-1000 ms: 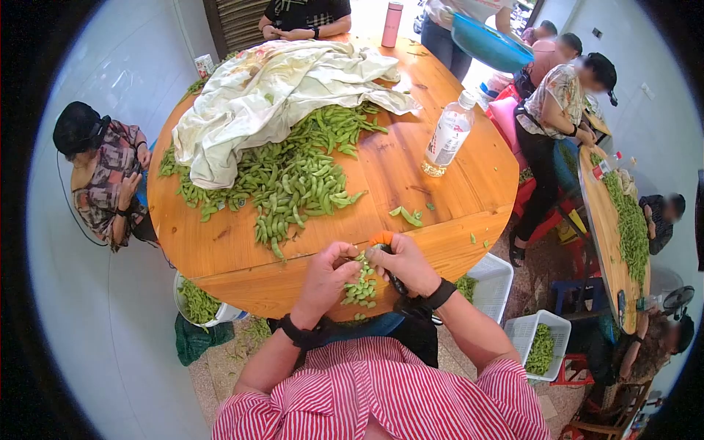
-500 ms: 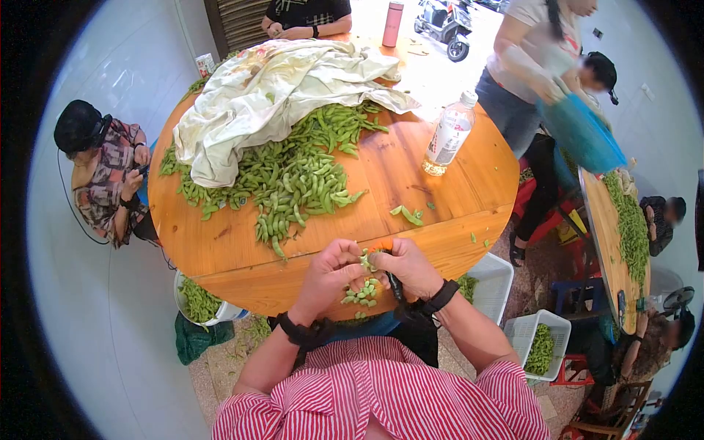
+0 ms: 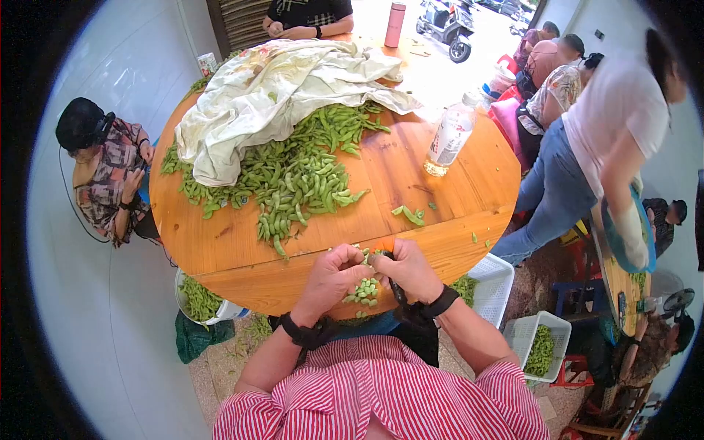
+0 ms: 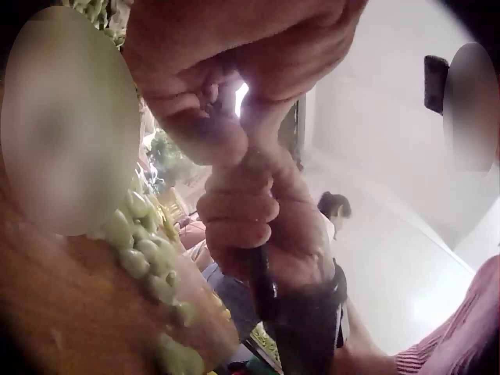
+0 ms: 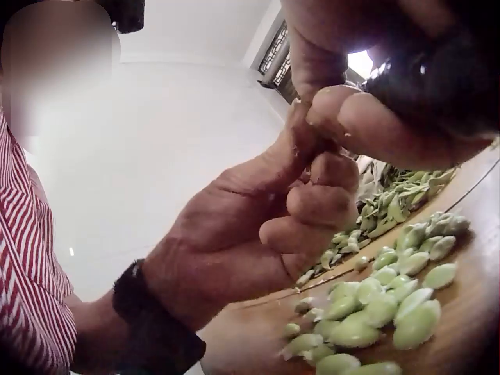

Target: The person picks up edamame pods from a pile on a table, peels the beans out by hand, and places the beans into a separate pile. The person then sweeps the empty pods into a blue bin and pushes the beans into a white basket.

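Note:
My left hand [image 3: 328, 277] is at the table's near edge, thumb and fingers pinching a green bean pod [image 3: 366, 254]. Beside it, fingertips meeting, my right hand [image 3: 413, 273] has its fingers curled round a black-handled tool with an orange part [image 3: 385, 245]. The black handle [image 4: 263, 273] sticks out below the right fingers in the left wrist view. The pod is mostly hidden by fingers in both wrist views. Shelled green beans [image 5: 355, 330] lie in a small heap on the wooden table [image 3: 440, 238] just under the hands.
A big pile of pods [image 3: 304, 180] lies beyond, partly under a stained white cloth [image 3: 257, 95]. A plastic bottle [image 3: 449, 136] and a pink flask [image 3: 394, 26] stand on the table. White baskets [image 3: 539, 323] are at floor level on the right. Other people sit and walk around.
My hands stay together over the beans, with small finger movements around the pod. The person with the blue basin has walked from the far side to the table on the right.

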Demonstrator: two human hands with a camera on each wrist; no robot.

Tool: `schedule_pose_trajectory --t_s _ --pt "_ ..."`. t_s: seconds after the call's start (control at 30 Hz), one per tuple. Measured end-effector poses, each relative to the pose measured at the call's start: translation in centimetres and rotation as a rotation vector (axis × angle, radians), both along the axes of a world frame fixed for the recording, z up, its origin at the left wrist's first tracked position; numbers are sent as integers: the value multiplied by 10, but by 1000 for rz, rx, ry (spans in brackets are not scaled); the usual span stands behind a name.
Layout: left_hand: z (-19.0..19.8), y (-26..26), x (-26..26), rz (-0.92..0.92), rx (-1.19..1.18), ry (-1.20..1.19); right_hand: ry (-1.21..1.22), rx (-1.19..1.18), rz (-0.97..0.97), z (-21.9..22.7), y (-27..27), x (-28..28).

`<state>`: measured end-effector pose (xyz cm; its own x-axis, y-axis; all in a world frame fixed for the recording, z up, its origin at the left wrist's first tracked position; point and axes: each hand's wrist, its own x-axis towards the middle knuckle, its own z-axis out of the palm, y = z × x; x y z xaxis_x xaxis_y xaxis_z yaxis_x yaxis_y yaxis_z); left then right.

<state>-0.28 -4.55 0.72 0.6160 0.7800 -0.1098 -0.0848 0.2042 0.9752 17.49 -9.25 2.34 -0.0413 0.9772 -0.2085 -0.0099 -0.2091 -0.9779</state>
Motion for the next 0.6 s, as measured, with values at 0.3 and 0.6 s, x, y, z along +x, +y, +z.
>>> schedule_pose_trajectory --t_s 0.3,0.6 --pt "-7 0 0 -13 -221 -126 204 -10 -43 -4 -1 -4" --pt "-37 17 -1 294 -297 -270 -239 184 -25 -23 0 5"
